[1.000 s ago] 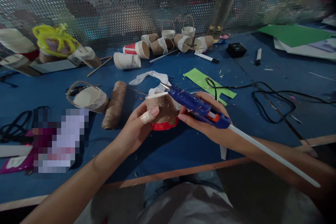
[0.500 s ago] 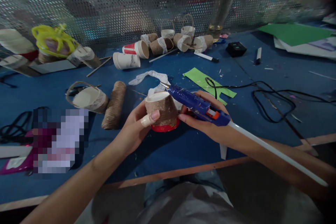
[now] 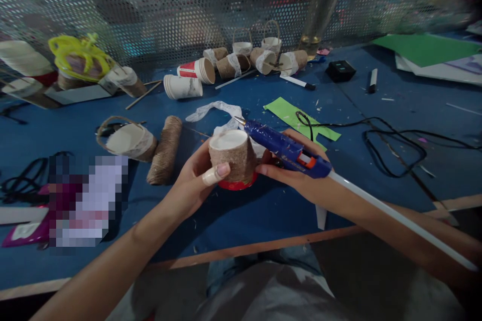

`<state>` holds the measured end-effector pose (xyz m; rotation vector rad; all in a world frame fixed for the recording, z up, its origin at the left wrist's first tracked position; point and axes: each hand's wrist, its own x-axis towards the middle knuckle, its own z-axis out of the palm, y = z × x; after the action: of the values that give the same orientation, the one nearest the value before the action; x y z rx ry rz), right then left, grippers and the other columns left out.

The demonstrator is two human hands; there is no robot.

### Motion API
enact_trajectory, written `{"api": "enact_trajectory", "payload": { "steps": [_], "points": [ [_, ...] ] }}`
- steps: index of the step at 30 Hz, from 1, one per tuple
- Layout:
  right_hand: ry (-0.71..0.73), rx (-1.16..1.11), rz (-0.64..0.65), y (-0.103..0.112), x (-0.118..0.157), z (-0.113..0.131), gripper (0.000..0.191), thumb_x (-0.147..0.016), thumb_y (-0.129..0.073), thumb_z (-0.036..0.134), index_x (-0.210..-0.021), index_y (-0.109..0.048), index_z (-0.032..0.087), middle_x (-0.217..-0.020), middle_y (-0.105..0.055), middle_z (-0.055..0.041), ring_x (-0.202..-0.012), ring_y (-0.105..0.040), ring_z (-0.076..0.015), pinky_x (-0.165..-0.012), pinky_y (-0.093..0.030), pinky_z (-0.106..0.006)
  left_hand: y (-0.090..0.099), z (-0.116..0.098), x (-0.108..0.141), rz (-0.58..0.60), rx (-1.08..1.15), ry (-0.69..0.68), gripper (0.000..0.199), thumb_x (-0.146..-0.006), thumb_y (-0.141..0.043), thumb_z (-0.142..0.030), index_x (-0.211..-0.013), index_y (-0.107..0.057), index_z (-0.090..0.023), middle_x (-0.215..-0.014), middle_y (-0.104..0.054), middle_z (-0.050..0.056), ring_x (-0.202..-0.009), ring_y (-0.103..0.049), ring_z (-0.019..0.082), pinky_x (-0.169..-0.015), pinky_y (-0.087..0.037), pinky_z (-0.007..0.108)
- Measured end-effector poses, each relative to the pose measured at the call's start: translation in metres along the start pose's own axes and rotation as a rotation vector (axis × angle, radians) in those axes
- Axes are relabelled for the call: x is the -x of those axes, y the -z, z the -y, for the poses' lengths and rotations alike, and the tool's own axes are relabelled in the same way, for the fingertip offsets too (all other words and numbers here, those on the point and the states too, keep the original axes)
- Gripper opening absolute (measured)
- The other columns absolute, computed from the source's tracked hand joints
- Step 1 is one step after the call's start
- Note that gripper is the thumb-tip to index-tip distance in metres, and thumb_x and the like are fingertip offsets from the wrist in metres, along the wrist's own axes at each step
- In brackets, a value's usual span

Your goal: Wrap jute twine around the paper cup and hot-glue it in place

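Note:
My left hand [image 3: 203, 173], its thumb wrapped in a bandage, closes round a paper cup [image 3: 237, 160] covered in brown twine, with a red band showing at its lower end. My right hand [image 3: 297, 168] grips a blue hot glue gun [image 3: 284, 148], its metal nozzle pointing up and left just above the cup's edge. Thumb and fingers of that hand also reach the cup's right side. From the gun's back a long white glue stick [image 3: 399, 218] sticks out. White lace ribbon [image 3: 220, 106] lies behind the cup and partly hidden by it.
To the left lie a twine roll [image 3: 165, 150] and a small handled basket [image 3: 130, 140]. Several cups [image 3: 184, 87] and twine baskets line the back near a water bottle [image 3: 324, 10]. Green paper [image 3: 288, 113] and a black cord [image 3: 391, 143] are at right.
The cup has tipped slightly, so more of its white top shows. Both hands keep their hold, and the glue gun stays almost in place.

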<state>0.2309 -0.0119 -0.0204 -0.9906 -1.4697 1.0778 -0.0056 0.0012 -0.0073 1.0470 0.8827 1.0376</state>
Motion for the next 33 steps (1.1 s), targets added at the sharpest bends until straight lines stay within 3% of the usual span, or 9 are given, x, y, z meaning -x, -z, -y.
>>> {"api": "enact_trajectory", "payload": {
  "steps": [8,14,25,29,33],
  "points": [
    [-0.029,-0.001,-0.007,0.001,0.000,-0.001,0.031,-0.077,-0.094,0.027,-0.097,-0.071,0.028,-0.092,-0.075,0.0022,-0.079,-0.071,-0.0175,-0.074,-0.063,-0.033,-0.003,-0.002,0.001,0.013,0.074,0.036,0.041,-0.080,-0.087,-0.039,-0.118,-0.080,-0.024,-0.128,-0.079,0.011,-0.126,-0.071,0.037,-0.107,-0.059,0.047],
    [-0.047,-0.015,-0.011,0.000,0.000,-0.001,0.031,-0.077,-0.094,0.031,-0.097,-0.070,0.027,-0.091,-0.075,0.0017,-0.078,-0.072,-0.0188,-0.073,-0.063,-0.035,-0.002,-0.003,0.001,0.037,0.048,0.049,0.055,-0.080,-0.087,-0.041,-0.130,-0.076,-0.023,-0.135,-0.076,0.013,-0.133,-0.066,0.039,-0.115,-0.052,0.048],
    [0.095,-0.041,-0.028,-0.004,-0.002,0.002,0.030,-0.076,-0.094,0.024,-0.093,-0.070,0.026,-0.090,-0.074,0.0026,-0.079,-0.071,-0.0165,-0.074,-0.063,-0.033,-0.008,-0.005,0.003,0.040,0.124,0.102,0.047,-0.085,-0.080,-0.045,-0.126,-0.076,-0.022,-0.128,-0.078,0.012,-0.128,-0.069,0.039,-0.110,-0.056,0.049],
    [0.099,-0.082,0.031,-0.003,-0.002,0.003,0.031,-0.078,-0.092,0.016,-0.098,-0.070,0.026,-0.093,-0.076,0.0016,-0.084,-0.074,-0.0173,-0.080,-0.064,-0.033,-0.010,-0.010,0.001,-0.014,0.176,0.087,0.038,-0.084,-0.079,-0.045,-0.114,-0.078,-0.022,-0.122,-0.080,0.009,-0.129,-0.068,0.037,-0.112,-0.055,0.047],
    [0.070,-0.090,0.053,-0.001,0.000,0.002,0.024,-0.083,-0.087,0.019,-0.099,-0.070,0.026,-0.093,-0.075,0.0005,-0.084,-0.074,-0.0187,-0.080,-0.063,-0.035,-0.008,-0.011,0.002,-0.054,0.217,0.075,0.031,-0.082,-0.080,-0.046,-0.103,-0.079,-0.025,-0.107,-0.082,0.006,-0.129,-0.068,0.035,-0.112,-0.056,0.046]
  ]
}}
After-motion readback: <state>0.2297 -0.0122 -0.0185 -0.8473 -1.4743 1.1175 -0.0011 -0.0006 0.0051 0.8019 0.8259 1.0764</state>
